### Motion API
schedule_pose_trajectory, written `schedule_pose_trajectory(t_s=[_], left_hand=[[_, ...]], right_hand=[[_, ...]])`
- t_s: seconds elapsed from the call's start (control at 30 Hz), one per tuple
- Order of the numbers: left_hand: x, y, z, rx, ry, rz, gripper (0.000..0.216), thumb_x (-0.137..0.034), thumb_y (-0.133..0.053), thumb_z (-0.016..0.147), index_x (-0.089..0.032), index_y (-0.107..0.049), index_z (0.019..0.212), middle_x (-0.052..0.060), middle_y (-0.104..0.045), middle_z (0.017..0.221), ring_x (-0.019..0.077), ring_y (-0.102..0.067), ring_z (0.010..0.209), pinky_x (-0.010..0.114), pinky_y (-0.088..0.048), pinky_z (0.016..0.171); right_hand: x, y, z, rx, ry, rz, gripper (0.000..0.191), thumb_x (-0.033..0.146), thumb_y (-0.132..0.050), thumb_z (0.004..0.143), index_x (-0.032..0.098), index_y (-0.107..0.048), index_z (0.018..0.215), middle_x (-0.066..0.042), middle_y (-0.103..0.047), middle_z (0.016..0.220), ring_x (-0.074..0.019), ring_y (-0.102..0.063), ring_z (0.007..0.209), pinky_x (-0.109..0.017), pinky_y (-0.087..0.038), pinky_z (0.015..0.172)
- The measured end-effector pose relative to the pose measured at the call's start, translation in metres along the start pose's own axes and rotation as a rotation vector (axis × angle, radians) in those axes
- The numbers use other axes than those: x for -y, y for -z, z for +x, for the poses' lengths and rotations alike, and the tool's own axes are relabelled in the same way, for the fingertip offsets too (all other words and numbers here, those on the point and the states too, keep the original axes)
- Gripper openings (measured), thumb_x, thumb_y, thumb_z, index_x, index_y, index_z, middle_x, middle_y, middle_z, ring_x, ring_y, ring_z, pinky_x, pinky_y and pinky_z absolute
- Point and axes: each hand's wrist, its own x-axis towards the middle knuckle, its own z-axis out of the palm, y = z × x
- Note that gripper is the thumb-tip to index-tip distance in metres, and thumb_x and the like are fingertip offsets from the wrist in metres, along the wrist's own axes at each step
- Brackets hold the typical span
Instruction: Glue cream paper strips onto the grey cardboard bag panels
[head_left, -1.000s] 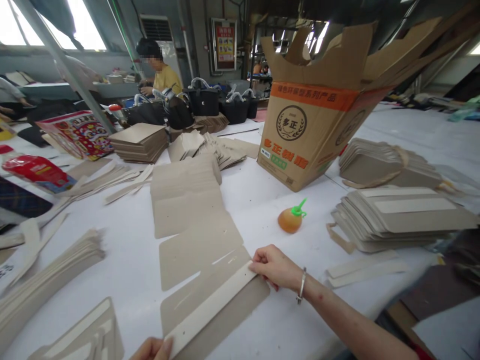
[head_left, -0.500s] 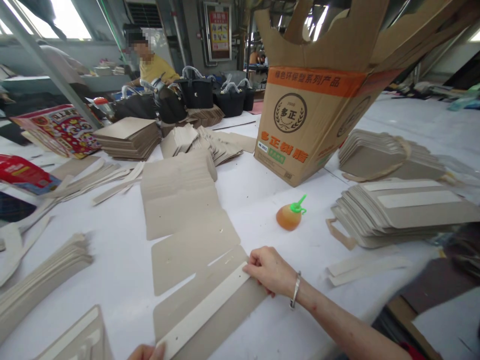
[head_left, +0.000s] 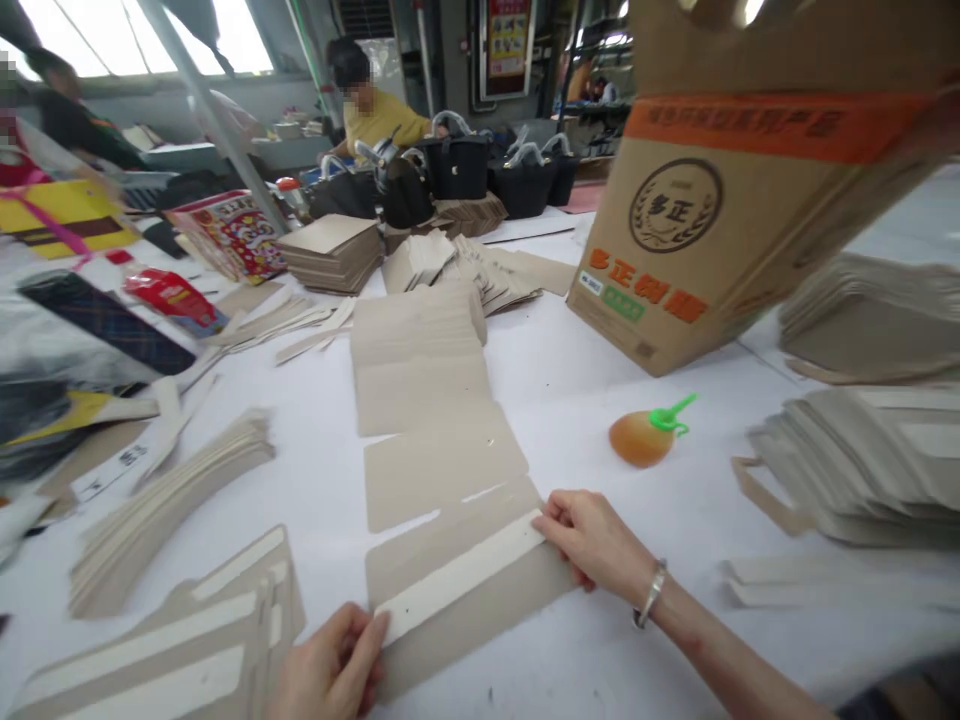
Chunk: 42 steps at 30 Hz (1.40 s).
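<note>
A pale cardboard strip (head_left: 461, 578) lies along the middle of a grey-beige cardboard panel (head_left: 480, 640) on the white table. My left hand (head_left: 334, 660) pinches the strip's near left end between thumb and fingers. At the other end, my right hand (head_left: 592, 540), with a silver bracelet on its wrist, grips strip and panel edge with its fingertips. Beyond them, overlapping panels (head_left: 420, 370) run away in a row. An orange squeeze bottle with a green nozzle (head_left: 643, 438) rests to the right of the row.
A large cardboard box (head_left: 667, 220) stands at the back right. Panel stacks lie at right (head_left: 862, 460) and lower left (head_left: 172, 650); loose strips (head_left: 180, 510) fan out at left. Black bags (head_left: 457, 168) and a person in yellow (head_left: 382, 120) are farther back.
The view has swung left, so things appear farther right. My left hand now shows more fully at the strip's end. Both hands keep hold of the strip, which stays on the panel.
</note>
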Motion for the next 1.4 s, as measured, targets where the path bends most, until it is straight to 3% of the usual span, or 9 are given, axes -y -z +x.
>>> schedule_pose_trajectory(t_s=[0.43, 1.4], left_hand=[[-0.006, 0.0, -0.003, -0.066, -0.033, -0.047, 0.038, -0.052, -0.041, 0.085, -0.021, -0.048, 0.064, -0.003, -0.056, 0.051, 0.013, -0.055, 0.044, 0.023, -0.04, 0.047], [-0.01, 0.0, -0.004, -0.094, -0.045, 0.04, 0.036, -0.05, -0.034, 0.089, -0.023, -0.047, 0.069, -0.003, -0.056, 0.05, 0.0141, -0.055, 0.046, 0.024, -0.04, 0.051]], right_hand=[[-0.01, -0.004, 0.003, 0.027, 0.038, -0.128, 0.033, 0.043, -0.042, 0.085, 0.022, -0.041, 0.059, 0.005, -0.047, 0.033, -0.0101, -0.046, 0.027, -0.017, -0.032, 0.03], [-0.01, -0.006, 0.002, 0.018, 0.027, -0.119, 0.034, 0.046, -0.042, 0.084, 0.022, -0.041, 0.059, 0.004, -0.049, 0.034, -0.0099, -0.045, 0.028, -0.017, -0.031, 0.031]])
